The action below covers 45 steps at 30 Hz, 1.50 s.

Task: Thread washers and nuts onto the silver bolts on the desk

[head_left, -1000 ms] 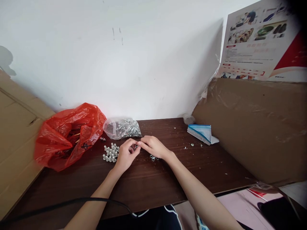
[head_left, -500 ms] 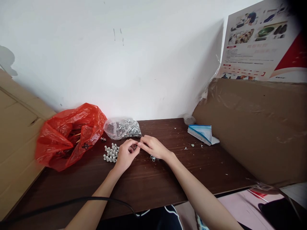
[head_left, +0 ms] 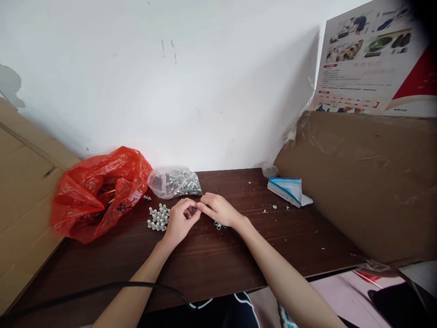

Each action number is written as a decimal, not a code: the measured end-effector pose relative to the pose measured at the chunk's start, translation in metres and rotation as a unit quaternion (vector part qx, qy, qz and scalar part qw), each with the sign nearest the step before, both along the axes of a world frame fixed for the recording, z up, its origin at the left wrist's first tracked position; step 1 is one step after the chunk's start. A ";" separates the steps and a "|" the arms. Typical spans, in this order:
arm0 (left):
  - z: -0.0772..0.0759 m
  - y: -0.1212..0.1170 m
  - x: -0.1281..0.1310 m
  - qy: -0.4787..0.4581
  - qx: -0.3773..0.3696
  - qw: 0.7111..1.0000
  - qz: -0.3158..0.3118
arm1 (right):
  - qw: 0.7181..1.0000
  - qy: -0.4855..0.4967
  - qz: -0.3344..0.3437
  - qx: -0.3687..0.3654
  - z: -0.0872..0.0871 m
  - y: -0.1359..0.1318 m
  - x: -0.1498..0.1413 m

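Observation:
My left hand (head_left: 180, 219) and my right hand (head_left: 219, 209) meet fingertip to fingertip over the dark wooden table (head_left: 211, 259). Both pinch a small metal part (head_left: 194, 210) between them; it is too small to name. Just left of my left hand stands a cluster of several upright silver bolts (head_left: 158, 217). A few loose metal nuts (head_left: 217, 224) lie under my right wrist. Behind the hands lies a clear plastic bag of silver hardware (head_left: 175, 182).
A crumpled red plastic bag (head_left: 97, 191) sits at the left. Cardboard walls flank the table at the left (head_left: 23, 191) and right (head_left: 368, 182). A blue and white packet (head_left: 287, 190) lies at the right rear. A black cable (head_left: 102, 288) crosses the near edge.

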<state>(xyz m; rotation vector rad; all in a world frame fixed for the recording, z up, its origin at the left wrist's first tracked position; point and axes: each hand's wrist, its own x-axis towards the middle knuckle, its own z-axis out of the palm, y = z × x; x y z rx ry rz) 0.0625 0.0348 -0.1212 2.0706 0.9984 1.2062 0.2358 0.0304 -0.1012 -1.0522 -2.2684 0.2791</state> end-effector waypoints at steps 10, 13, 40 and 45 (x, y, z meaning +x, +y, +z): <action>0.001 -0.001 0.000 0.009 0.007 1.000 0.001 | 1.000 -0.004 -0.004 -0.004 0.000 0.000 -0.001; 0.001 -0.002 0.000 0.013 0.004 1.000 0.000 | 1.000 -0.004 -0.002 0.001 0.000 0.000 0.000; 0.001 0.005 0.003 -0.251 -0.229 0.940 -0.015 | 0.993 0.091 -0.071 -0.022 0.002 0.000 0.001; 0.005 0.003 0.002 -0.301 -0.315 0.899 -0.029 | 0.994 0.100 -0.040 -0.017 0.001 0.000 0.000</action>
